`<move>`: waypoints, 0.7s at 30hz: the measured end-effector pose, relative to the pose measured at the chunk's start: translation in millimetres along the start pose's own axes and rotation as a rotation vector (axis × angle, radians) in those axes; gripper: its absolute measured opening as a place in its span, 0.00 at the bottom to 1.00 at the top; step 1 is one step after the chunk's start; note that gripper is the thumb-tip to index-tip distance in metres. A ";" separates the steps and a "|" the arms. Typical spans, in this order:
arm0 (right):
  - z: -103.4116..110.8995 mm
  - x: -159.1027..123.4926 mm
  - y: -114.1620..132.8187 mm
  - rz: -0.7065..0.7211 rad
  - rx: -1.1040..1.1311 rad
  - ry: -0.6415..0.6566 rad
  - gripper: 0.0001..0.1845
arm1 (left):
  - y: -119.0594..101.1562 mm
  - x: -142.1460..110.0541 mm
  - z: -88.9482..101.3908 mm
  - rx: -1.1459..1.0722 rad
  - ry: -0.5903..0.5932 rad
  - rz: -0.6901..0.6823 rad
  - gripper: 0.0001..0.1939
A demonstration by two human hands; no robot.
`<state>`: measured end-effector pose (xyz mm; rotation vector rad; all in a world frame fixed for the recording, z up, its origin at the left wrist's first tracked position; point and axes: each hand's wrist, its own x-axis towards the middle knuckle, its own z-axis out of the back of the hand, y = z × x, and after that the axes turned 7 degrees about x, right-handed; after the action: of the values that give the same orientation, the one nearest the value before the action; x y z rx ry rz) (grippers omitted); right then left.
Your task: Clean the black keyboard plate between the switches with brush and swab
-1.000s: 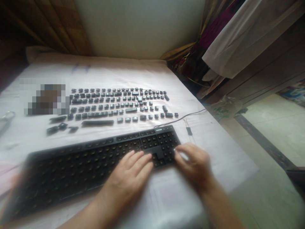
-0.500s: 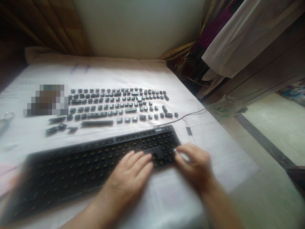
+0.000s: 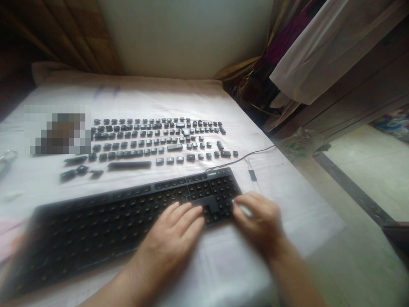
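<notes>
A black keyboard (image 3: 105, 226) with its keycaps off lies slanted across the cloth in front of me. My left hand (image 3: 177, 232) rests on its lower right part, fingers stretched out flat and holding nothing. At the keyboard's right end, my right hand (image 3: 255, 219) pinches a small white-tipped thing (image 3: 234, 201) between thumb and finger; its kind is hard to make out. The tip touches or hovers just over the number pad; I cannot tell which. Behind the keyboard, the loose black keycaps (image 3: 175, 148) are laid out in rows.
A wire tool with a dark handle (image 3: 252, 175) lies right of the keyboard, near its cable (image 3: 246, 152). White cloth (image 3: 153, 96) covers the table, whose right edge drops to a tiled floor (image 3: 361, 170). A blurred-out patch (image 3: 60, 132) is at the left.
My right hand has shifted very slightly left at the keyboard's right end. My left hand and the keycaps stay where they were.
</notes>
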<state>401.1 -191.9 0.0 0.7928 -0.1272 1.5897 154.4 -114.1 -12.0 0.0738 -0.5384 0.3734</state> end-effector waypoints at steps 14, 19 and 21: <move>-2.2 1.8 -0.5 0.040 -0.030 -0.019 0.06 | 0.4 0.0 -1.0 -0.005 -0.013 0.001 0.17; -0.7 0.5 0.1 0.015 -0.012 0.001 0.07 | -0.6 0.4 -0.4 -0.009 -0.014 0.003 0.16; -0.4 -0.2 0.3 0.002 -0.004 0.008 0.07 | -0.5 0.6 -0.2 -0.004 -0.016 0.003 0.16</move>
<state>400.7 -191.9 -0.3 0.7827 -0.1254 1.5940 155.2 -114.3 -11.8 0.0722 -0.5555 0.3746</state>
